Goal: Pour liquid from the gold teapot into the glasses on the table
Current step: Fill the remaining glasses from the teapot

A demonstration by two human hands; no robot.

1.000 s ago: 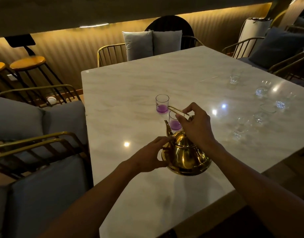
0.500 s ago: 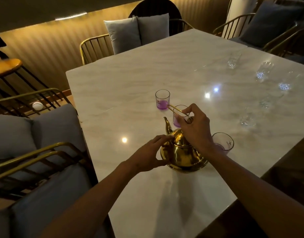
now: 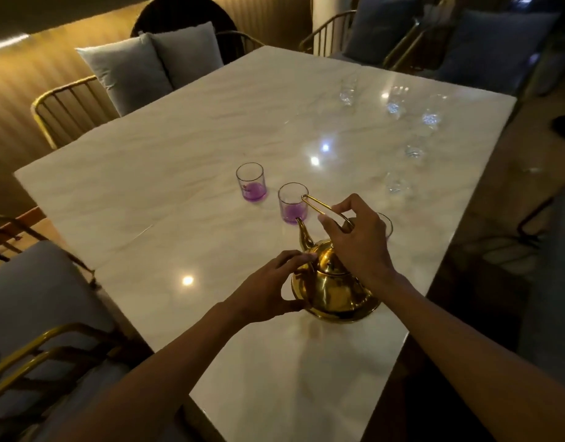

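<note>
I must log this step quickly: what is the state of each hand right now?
Left hand: fingers curled around the side of the gold teapot, steadying it.
Right hand: pinching the teapot's wire handle.

Teapot on table, glasses behind.
</note>
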